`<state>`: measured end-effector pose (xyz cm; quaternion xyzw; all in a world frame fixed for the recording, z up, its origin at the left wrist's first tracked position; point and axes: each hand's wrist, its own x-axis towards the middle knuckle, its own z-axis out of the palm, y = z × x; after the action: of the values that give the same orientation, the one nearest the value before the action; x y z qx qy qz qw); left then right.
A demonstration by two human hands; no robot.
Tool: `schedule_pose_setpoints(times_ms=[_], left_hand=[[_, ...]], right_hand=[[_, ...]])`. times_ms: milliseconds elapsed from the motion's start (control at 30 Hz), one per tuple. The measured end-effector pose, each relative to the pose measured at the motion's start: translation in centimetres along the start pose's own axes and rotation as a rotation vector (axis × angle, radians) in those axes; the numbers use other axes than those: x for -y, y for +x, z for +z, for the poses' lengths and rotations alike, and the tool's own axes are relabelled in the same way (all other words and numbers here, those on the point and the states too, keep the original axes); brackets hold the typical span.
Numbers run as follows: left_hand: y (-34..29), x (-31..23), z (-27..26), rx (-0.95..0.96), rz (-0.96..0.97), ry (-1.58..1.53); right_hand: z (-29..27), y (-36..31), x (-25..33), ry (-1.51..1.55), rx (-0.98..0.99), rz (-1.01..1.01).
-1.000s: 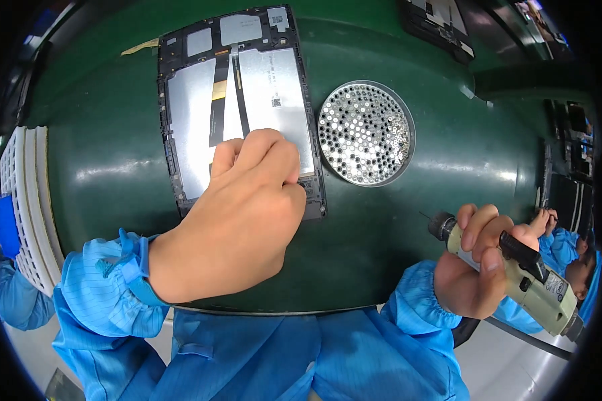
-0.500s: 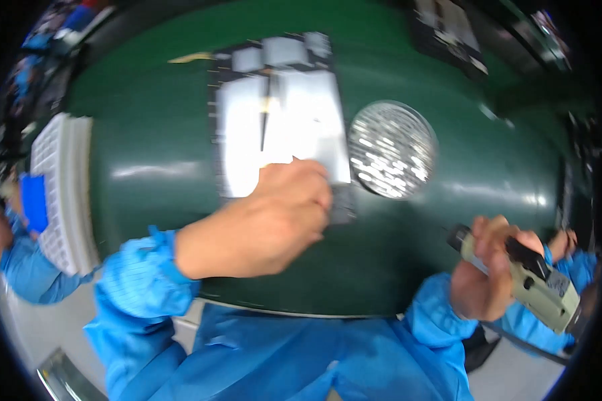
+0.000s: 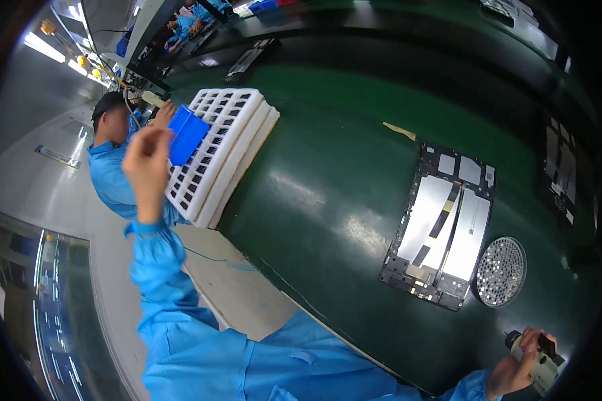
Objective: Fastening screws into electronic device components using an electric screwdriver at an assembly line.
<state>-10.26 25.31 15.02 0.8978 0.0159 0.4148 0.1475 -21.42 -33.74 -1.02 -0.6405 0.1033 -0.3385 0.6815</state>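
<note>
My left hand (image 3: 147, 167) is raised at the left, beside a blue open box (image 3: 187, 135). Its fingers are curled together, and whatever may be between them is hidden. The box rests on a white foam tray (image 3: 233, 103) whose rows of slots hold small black parts. At the lower right, my right hand (image 3: 515, 369) grips a pale green electric screwdriver (image 3: 547, 374), its tip pointing up and left. Between the hands lies an opened tablet (image 3: 473, 230) with silver battery panels and black flat cables. A round dish of small shiny pieces (image 3: 502, 273) stands against its right side.
A yellowish strip (image 3: 399, 130) lies beyond the tablet on the green bench (image 3: 314, 247). Another opened device (image 3: 559, 164) is at the far right, and one more (image 3: 251, 60) at the back. A co-worker in blue (image 3: 107, 160) stands behind the foam tray.
My view has swung left. My left hand has left the tablet and moved over to the blue box. My right hand still grips the screwdriver.
</note>
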Motion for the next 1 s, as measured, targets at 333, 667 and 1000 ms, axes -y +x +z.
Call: schedule_pose_setpoints(times_ms=[333,667,1000], left_hand=[[4.2,20.3,0.9,0.180,-0.045,0.133],[3.1,10.7,3.0,-0.121,0.060,0.316],[-11.9,-21.1,15.9,0.584,0.999,-0.647]], right_hand=[[0.0,0.6,0.4,0.049,0.095,-0.039],[2.9,0.4,1.1,-0.039,0.002,-0.113],[5.9,1.4,2.1,0.189,0.199,-0.074]])
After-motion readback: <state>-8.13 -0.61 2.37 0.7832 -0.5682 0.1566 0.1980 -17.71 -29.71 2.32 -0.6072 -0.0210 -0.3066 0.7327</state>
